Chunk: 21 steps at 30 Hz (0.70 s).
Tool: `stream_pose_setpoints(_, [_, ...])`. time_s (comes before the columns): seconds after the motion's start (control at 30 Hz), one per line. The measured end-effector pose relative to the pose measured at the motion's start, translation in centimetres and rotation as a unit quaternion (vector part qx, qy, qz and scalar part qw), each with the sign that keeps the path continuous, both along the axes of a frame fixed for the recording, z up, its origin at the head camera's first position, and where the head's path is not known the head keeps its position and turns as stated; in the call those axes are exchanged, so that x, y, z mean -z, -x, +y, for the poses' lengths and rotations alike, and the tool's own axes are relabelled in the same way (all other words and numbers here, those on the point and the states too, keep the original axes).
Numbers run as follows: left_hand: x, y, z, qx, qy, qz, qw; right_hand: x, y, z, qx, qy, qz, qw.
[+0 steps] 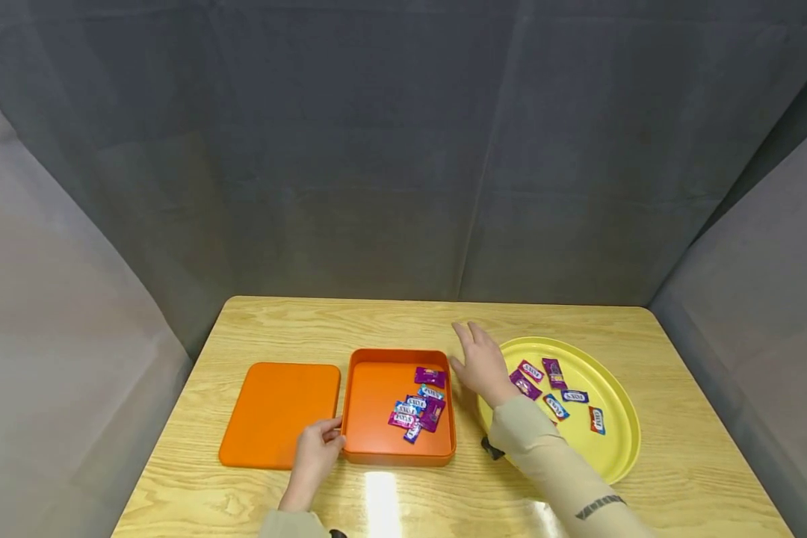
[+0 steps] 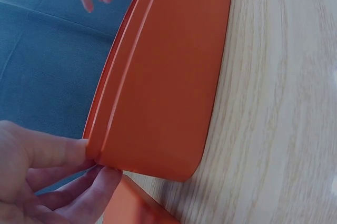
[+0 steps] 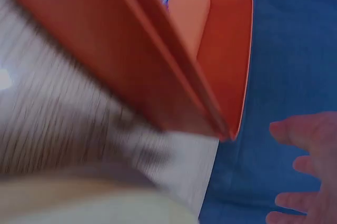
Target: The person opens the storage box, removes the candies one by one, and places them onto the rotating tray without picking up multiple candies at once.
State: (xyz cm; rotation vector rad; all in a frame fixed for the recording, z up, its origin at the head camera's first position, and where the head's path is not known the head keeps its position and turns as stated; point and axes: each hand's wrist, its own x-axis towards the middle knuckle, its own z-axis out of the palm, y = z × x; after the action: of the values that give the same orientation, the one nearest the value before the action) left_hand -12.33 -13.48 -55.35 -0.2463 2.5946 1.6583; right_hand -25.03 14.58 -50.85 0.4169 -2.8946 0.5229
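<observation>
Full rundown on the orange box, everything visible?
The orange box is squarish, shallow and open-topped, with rounded corners, upright walls and a stepped band below the rim; the smooth material looks like plastic. It sits upright on the wooden table, between the flat orange panel and the yellow plate. Small wrapped packets lie on its floor, mostly toward the right side. The left hand holds it at the near-left corner.
</observation>
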Motion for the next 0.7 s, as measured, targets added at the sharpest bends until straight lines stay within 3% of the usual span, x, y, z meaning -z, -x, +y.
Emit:
stream_pose_setpoints(0.47, [0.0, 0.1, 0.0, 0.004, 0.002, 0.001, 1.0000, -0.8, -0.9, -5.0, -0.053, -0.082, -0.028, 0.995])
stream_pose_setpoints(0.7, [0.0, 0.1, 0.0, 0.007, 0.003, 0.000, 1.0000, -1.0, -0.6, -6.7, -0.067, -0.122, -0.086, 0.987])
